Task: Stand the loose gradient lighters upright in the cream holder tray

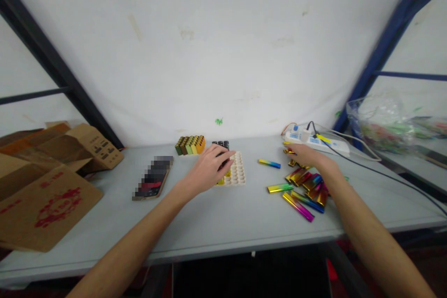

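My left hand [211, 165] rests over the left part of a white tray [239, 170] with rows of round hollows. Its fingers are bent, with a gap between thumb and forefinger, and nothing shows gripped between them. Shiny yellow pieces [228, 173] stand in the tray beside the fingers, and dark-topped pieces [220, 143] show behind the hand. At the right, my right hand [304, 154] reaches over a loose pile of shiny, colour-graded flat tubes [296, 177]. Its fingertips are closed at a gold tube [289, 151]; the other fingers are mostly hidden.
A block of upright green, brown and orange pieces [190, 145] stands near the wall. Left of it lie a phone [155, 179] and open cardboard boxes [52, 200]. A power strip [321, 142] with cables and a clear plastic bag [380, 118] are at the right.
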A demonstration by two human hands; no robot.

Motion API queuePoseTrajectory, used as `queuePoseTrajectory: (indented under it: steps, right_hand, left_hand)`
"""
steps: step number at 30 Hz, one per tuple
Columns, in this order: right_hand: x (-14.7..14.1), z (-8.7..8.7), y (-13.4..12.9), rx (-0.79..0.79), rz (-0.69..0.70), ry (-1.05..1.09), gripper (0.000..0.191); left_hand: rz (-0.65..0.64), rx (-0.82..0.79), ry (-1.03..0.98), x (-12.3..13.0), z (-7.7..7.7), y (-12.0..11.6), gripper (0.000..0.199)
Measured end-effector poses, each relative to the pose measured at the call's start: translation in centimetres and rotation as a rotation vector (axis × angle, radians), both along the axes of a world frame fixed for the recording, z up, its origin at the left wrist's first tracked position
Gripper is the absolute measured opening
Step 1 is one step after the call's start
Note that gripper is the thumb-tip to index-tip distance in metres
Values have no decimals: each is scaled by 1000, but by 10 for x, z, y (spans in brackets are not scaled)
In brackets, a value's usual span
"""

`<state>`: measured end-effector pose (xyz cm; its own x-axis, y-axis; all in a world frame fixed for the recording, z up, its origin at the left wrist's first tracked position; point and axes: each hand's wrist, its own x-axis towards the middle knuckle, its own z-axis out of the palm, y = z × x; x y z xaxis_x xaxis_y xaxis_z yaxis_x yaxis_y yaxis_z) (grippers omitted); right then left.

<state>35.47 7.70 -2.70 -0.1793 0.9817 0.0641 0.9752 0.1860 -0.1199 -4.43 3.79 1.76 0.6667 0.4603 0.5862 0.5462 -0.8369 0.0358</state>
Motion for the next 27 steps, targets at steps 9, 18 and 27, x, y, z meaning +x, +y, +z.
queuePoseTrajectory:
  steps: [9, 18, 27]
  right_hand:
    - [7, -6, 9, 34, 5, 26, 40]
    - [-36, 22, -21, -51, 142, 130, 44]
    - [8, 52, -71, 115, 53, 211, 61]
  left_hand:
    - [-1, -16, -10, 1, -2, 1, 20]
    - [-14, -9, -19, 0, -2, 2, 18]
    - [-58, 26, -121, 6, 9, -12, 17]
